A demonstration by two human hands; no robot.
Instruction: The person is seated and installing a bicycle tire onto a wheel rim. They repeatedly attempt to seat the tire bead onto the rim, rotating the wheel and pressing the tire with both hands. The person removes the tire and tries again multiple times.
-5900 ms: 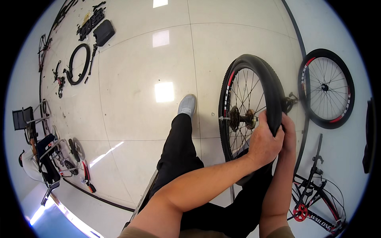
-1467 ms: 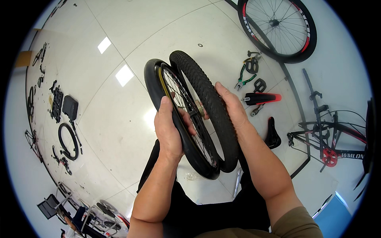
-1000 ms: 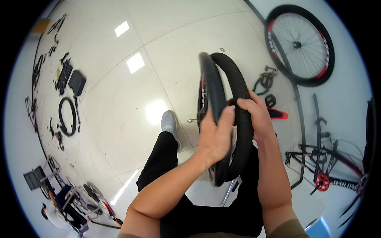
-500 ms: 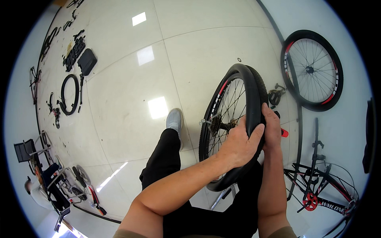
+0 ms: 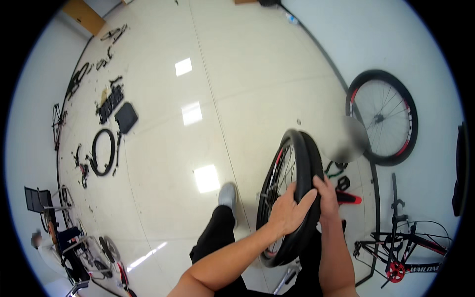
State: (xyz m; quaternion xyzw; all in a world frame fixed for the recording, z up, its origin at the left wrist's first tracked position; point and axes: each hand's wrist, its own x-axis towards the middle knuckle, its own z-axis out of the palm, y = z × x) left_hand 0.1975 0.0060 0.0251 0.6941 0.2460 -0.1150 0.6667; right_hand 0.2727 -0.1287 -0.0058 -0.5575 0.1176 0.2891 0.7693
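My left hand (image 5: 293, 210) is closed on a bicycle wheel (image 5: 282, 173), its thumb lying along a smooth black tube (image 5: 303, 163) that runs round the near side of the rim. My right hand (image 5: 326, 197), just to the right, grips the black tyre (image 5: 314, 153) pressed beside that tube. The wheel stands upright and tilted between my legs, with spokes, a hub and a red-striped rim showing on its left side. My fingertips are partly hidden by the wheel.
Another wheel (image 5: 410, 114) leans at right, above a bicycle frame (image 5: 396, 272). Pliers (image 5: 336, 173), a pedal (image 5: 343, 183) and a red-black part (image 5: 352, 198) lie nearby. Bike parts and a black case (image 5: 126, 118) lie at left; a person (image 5: 49, 252) is by chairs and bikes.
The view has tilted up, showing more far floor. From side-on between my hands, the wheel has swung round with both hands on its right side; it now sits lower in view.
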